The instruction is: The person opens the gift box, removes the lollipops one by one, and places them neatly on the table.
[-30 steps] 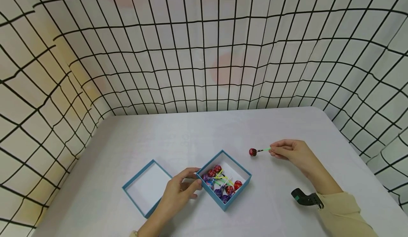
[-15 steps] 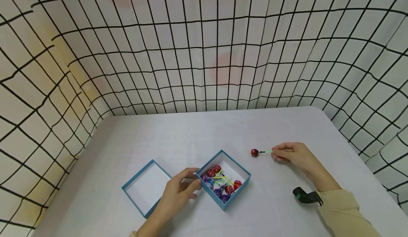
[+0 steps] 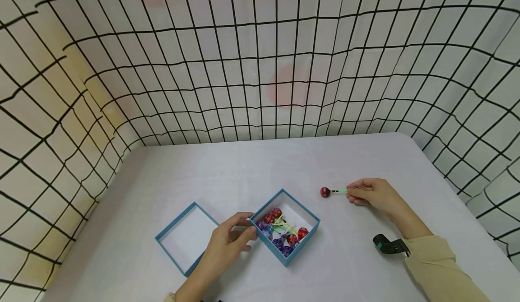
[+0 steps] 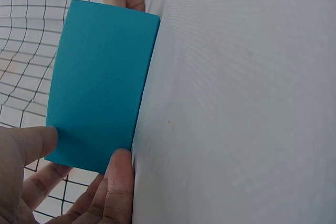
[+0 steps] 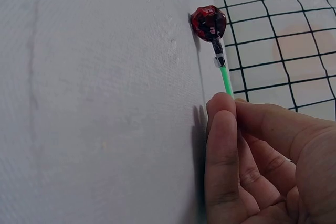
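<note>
My right hand pinches the green stick of a lollipop between thumb and fingers, right of the box. Its dark red wrapped head points away from the fingertips in the right wrist view, low over the cloth; whether it touches is hard to tell. My left hand holds the left corner of an open blue box, thumb on one side wall and fingers around the corner. Inside the box lie several lollipops in red and purple wrappers, with yellow and green sticks. The left wrist view shows the box's outer wall.
A blue-edged lid lies inside-up to the left, partly behind my left forearm. White cloth covers the table. Black-lined netting or grid surrounds its back and sides. A black wrist device sits at my right sleeve.
My right hand has shifted slightly to the right with the lollipop, whose stick has swung a little in view. The left hand and the box stay in place.
</note>
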### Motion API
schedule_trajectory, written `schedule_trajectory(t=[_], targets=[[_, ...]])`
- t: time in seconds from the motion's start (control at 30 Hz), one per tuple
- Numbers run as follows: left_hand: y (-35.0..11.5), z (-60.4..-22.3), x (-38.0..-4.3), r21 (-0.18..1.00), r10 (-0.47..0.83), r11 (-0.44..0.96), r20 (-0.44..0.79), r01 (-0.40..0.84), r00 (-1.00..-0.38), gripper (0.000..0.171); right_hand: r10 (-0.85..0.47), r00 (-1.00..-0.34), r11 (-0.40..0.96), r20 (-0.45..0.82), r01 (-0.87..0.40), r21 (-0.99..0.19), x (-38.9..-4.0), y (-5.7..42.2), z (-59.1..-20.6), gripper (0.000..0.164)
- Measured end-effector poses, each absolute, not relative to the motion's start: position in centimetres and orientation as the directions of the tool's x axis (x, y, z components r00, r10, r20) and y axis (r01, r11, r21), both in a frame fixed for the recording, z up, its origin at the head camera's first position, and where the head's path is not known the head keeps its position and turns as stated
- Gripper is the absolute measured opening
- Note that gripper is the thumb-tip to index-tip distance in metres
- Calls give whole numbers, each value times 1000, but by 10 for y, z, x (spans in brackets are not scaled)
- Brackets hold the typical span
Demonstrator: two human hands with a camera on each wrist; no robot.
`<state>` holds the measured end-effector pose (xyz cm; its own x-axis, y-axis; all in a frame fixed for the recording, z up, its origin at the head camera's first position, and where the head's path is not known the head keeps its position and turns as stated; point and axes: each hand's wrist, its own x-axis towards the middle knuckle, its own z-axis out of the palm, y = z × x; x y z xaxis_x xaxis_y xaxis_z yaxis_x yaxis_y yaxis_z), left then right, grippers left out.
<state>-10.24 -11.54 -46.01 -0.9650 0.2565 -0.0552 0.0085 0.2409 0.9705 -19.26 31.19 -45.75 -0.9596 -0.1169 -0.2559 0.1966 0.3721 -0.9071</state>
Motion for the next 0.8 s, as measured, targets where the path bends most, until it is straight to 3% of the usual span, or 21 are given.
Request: schedule_trajectory(t=[0.8], targets=[[-116,-461,-103,969,255,248,-45,21,-966,37,-117,-958,381,-262,200,-903,-195,313,-459,42]])
